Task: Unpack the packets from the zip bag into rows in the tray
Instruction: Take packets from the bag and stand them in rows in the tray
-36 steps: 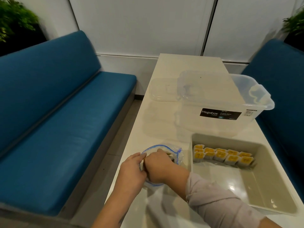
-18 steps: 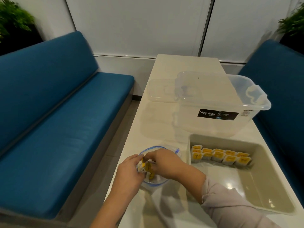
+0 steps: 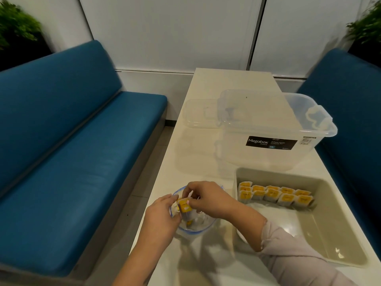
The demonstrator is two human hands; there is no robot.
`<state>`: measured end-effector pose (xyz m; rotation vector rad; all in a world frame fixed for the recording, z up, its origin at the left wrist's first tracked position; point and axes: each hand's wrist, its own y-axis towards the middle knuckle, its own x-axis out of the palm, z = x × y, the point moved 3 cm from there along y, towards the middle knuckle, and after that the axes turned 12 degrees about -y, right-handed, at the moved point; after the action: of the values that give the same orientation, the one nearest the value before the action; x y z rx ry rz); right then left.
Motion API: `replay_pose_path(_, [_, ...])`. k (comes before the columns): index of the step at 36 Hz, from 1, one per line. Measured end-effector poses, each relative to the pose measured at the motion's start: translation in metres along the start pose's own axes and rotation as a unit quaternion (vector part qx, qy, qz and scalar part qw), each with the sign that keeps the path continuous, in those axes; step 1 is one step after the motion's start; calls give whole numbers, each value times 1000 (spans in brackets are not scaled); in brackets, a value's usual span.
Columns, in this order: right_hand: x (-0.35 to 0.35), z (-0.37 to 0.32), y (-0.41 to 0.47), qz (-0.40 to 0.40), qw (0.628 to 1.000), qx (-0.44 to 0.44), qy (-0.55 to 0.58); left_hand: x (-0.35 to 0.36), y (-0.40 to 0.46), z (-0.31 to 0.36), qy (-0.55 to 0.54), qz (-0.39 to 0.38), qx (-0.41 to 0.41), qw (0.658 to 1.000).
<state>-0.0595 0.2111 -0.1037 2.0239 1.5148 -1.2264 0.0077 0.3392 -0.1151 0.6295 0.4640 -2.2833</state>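
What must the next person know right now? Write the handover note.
Right hand: pinches a yellow packet at the zip bag mouth.
Left hand: holds the bag's rim open.
Tray: to the right of the bag, with packets lined along its far wall.
Done: those far rows.
Left: place the held packet, then empty the bag; more packets show inside. The tray's near part is free.
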Motion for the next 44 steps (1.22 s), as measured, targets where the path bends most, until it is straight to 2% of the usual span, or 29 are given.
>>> replay_pose_path(12, [-15,-3,-9,25,995,-22,-93,0,0,-2,14,-4,-2,1000])
replay_pose_path(20, [-31,7,-23,49,993,-5,-111,1,-4,2,23,0,-4,1000])
replay_pose_path(25, [-51,8,-36,59,995,-5,-77,2,-6,3,21,-1,-7,1000])
replay_pose_path(30, [-84,22,-56,85,994,25,-65,3,-8,3,21,3,-9,1000])
replay_pose_path(37, [-123,62,-87,137,968,112,-176,5,-10,4,35,8,-13,999])
replay_pose_path(44, [-110,104,-87,88,939,183,-276,6,-12,6,47,13,-20,999])
